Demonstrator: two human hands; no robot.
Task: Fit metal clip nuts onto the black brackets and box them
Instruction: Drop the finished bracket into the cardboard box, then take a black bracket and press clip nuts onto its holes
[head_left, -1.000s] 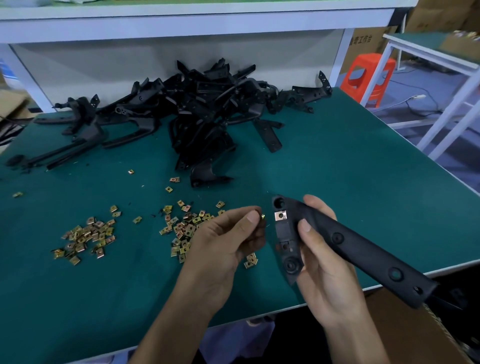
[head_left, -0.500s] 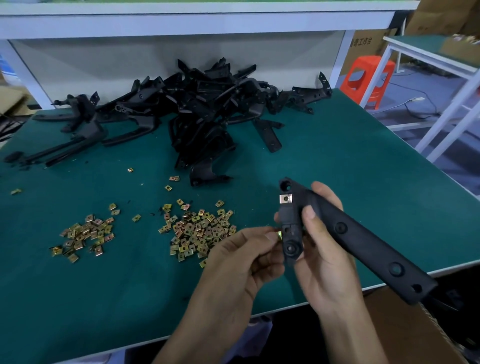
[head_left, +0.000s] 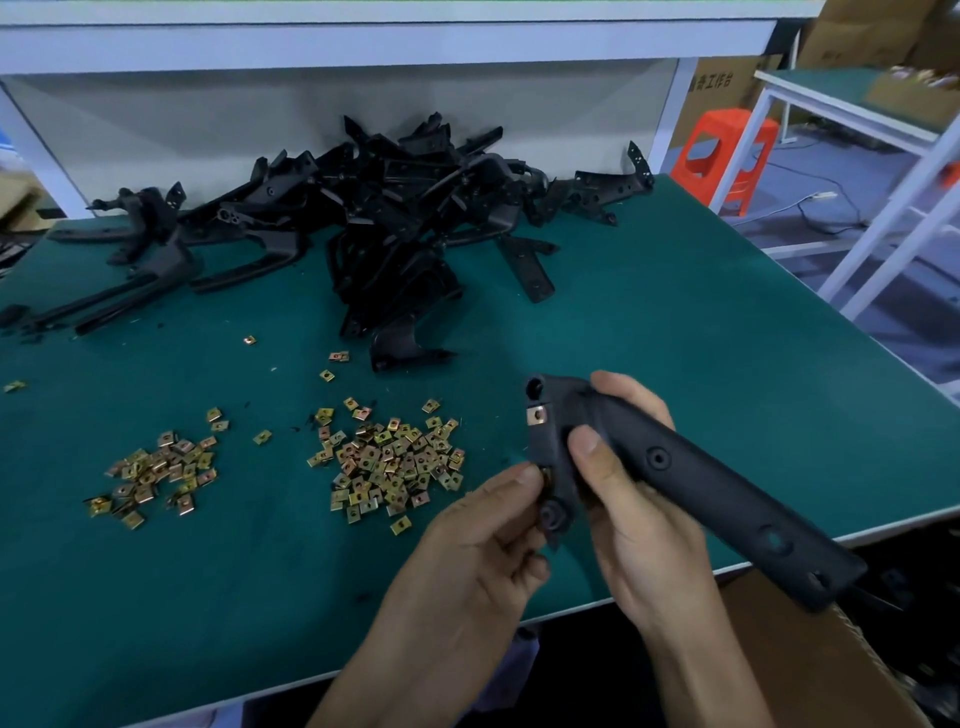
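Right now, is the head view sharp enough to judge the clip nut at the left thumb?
Head view: centre sharp, the silver metal clip nut fitted on the long black plastic bracket reads clearly; the one under the left hand is mostly hidden; corners smear; the edge of the green table bows.

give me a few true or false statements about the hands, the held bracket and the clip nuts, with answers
1. The right hand grips the black bracket. True.
2. The held bracket has no clip nut on it. False: a fitted clip nut sits near its upper end.
3. Loose clip nuts lie in two piles on the green mat. True: a left pile and a right pile, with a few strays.
4. The left hand lies flat on the table. False: it pinches a second clip nut against the bracket's edge.
5. The heap of brackets lies at the table's near edge. False: it is at the far side.
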